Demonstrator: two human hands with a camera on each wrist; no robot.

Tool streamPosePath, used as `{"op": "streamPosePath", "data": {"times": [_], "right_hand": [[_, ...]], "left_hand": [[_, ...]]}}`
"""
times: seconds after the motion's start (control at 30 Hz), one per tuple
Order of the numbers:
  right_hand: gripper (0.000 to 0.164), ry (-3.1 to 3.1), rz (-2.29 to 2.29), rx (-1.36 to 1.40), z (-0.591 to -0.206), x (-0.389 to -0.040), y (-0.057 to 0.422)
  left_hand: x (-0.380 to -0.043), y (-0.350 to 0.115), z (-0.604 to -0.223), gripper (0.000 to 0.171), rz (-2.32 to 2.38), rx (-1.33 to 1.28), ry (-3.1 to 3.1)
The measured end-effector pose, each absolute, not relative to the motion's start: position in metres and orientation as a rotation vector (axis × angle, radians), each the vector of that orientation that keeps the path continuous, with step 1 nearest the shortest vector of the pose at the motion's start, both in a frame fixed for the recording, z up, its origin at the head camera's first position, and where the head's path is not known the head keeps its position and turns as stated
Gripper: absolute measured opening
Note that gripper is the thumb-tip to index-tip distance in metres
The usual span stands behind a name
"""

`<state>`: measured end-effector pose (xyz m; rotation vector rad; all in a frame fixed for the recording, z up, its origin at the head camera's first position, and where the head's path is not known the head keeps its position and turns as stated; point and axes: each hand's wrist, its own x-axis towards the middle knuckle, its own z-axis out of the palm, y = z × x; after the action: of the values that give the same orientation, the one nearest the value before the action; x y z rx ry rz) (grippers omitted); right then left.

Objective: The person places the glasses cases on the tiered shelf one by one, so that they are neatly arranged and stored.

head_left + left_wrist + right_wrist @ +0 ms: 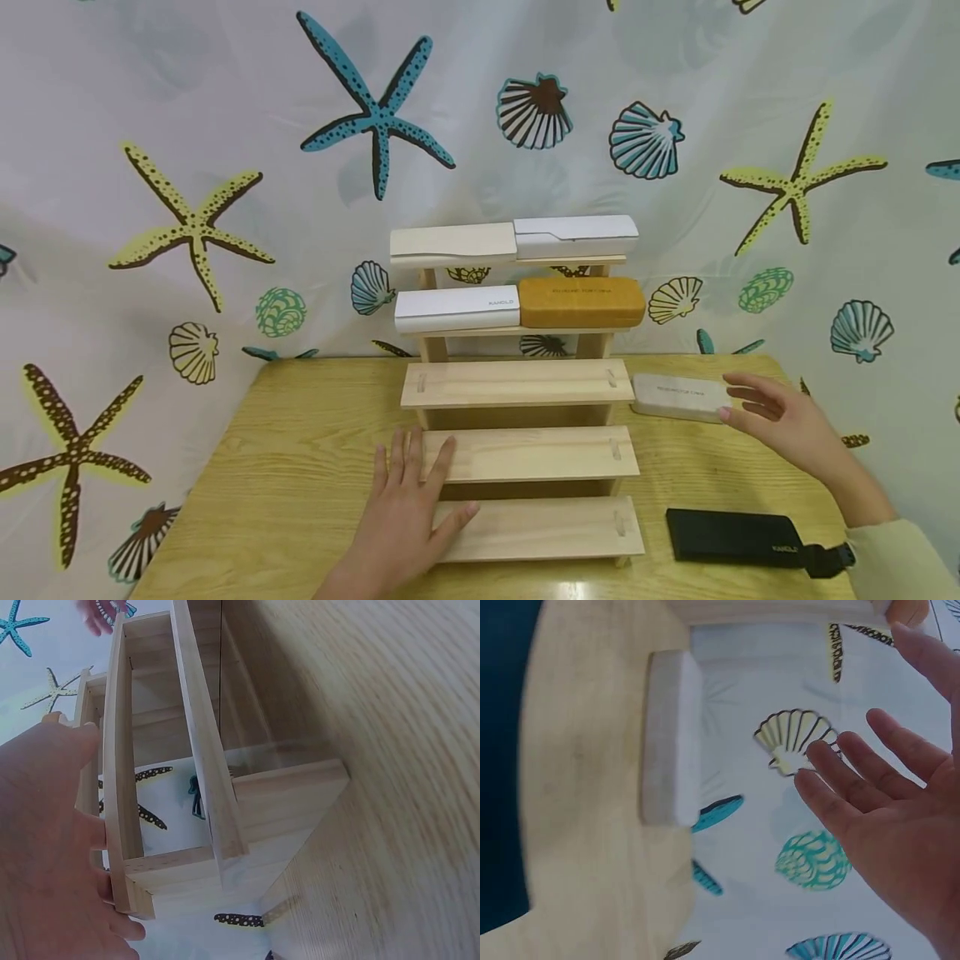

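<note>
My left hand [405, 517] rests with spread fingers on the left ends of the two lowest boards of a stepped wooden rack [525, 383]. In the left wrist view its fingers lie along the rack's edge [116, 787]. Off to the right, my right hand [787, 425] hovers by the right end of a pale grey glasses case [675, 396], which lies on the table beside the rack. The right wrist view shows this hand's fingers [855, 780] relaxed and apart, holding nothing, with the pale case [667, 739] away from them.
On the rack's top board sit a cream case [453, 243] and a white case [576, 236]. Another white case [457, 308] and an orange-brown case [581, 302] share the board below. A black case [735, 537] lies at the table's front right. Behind hangs a seashell-patterned curtain [465, 125].
</note>
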<state>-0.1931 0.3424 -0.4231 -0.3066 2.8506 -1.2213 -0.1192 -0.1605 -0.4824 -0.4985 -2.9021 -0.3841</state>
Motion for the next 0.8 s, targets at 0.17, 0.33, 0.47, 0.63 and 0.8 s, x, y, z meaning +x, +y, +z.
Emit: {"op": "streamPosePath", "data": {"times": [0.17, 0.33, 0.47, 0.63, 0.8], "right_hand": [[0.067, 2.812, -1.206, -0.263, -0.446, -0.176, 0.358], [0.064, 2.786, -1.185, -0.232, -0.467, -0.161, 0.371], [0.063, 2.765, -1.182, -0.188, -0.480, -0.152, 0.378], [0.065, 2.713, -1.174, -0.132, -0.494, -0.143, 0.385], [0.070, 2.632, -1.162, -0.081, -0.504, -0.135, 0.390]], "left_hand": [[-0.119, -0.161, -0.482, 0.083, -0.381, -0.499, -2.901], [-0.119, -0.161, -0.482, 0.083, -0.375, -0.494, -2.899], [-0.119, -0.160, -0.482, 0.082, -0.363, -0.500, -2.879], [-0.118, -0.160, -0.485, 0.077, -0.371, -0.505, -2.864], [-0.119, -0.160, -0.487, 0.073, -0.380, -0.506, -2.862]]}}
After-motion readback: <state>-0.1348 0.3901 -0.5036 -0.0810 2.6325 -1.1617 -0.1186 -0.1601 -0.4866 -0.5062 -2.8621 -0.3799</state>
